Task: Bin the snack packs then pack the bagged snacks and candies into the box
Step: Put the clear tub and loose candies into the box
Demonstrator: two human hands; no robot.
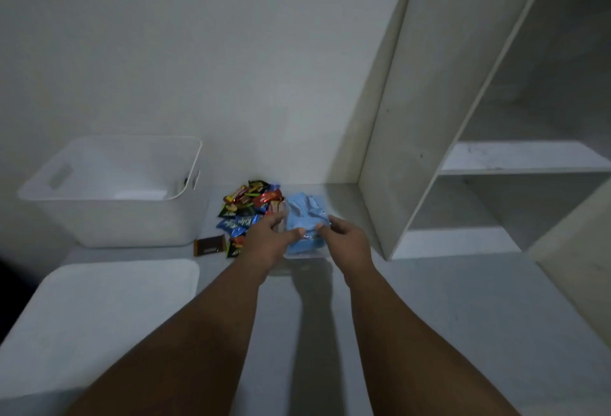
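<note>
A clear plastic bag with light blue contents [305, 217] lies on the white tabletop near the wall. My left hand [267, 240] grips its left side, thumb across the front. My right hand [344, 239] pinches its right edge with fingers curled. Just left of the bag sits a heap of several small colourful snack packs [246, 209], and a brown pack [210, 245] lies apart at the heap's lower left. A white plastic box [112, 191] with handle cut-outs stands open at the back left; I see nothing inside it.
A flat white lid [109, 296] lies on the table in front of the box. A pale shelving unit [463, 164] with open compartments rises on the right, its side panel close to the bag. The wall runs behind everything.
</note>
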